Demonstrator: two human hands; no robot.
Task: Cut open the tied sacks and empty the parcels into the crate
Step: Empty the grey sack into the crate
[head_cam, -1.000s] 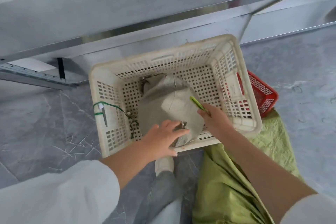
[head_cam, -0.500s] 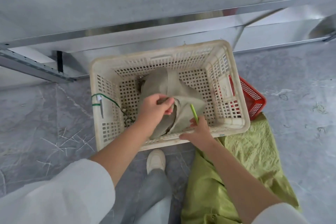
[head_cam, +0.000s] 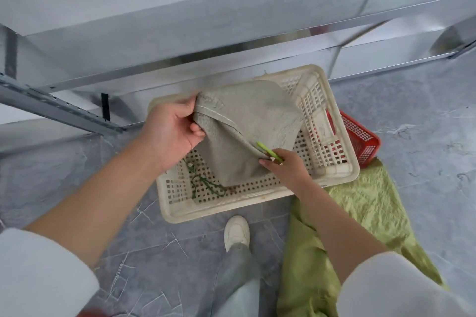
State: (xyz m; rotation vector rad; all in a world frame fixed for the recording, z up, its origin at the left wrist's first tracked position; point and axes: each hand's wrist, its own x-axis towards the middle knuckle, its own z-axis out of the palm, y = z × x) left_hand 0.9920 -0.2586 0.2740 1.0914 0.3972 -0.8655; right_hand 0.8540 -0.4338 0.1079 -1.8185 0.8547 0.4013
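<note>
In the middle of the frame, head view, the sack [head_cam: 247,121] hangs lifted over the crate [head_cam: 231,207], its lower end low inside the crate. The left hand [head_cam: 171,134] grips the stitched hem at the sack's upper left corner, fingers curled round the fabric. The right hand [head_cam: 286,167] pinches the sack's lower right edge and holds a slim green tool [head_cam: 266,152] in the same grip, its tip lying against the cloth. I cannot tell whether anything is inside the sack; nothing but a green cord [head_cam: 203,185] shows on the crate floor.

Risks, as I judge them: the tool lies close to the pinching fingers, so a tug on the cloth could drive it into skin or let it drop. The sack's top reaches the crate's far rim, so a tilt that way could spill whatever is inside behind the crate, under the shelf rail [head_cam: 180,59].

Room: the rail sits just above the sack's top, so there is little room to lift. A red basket [head_cam: 360,136] is just beside the crate at right, a green cloth [head_cam: 360,203] covers the floor at lower right, and a shoe [head_cam: 237,233] stands near the crate's near rim. Bare floor lies left of the crate
</note>
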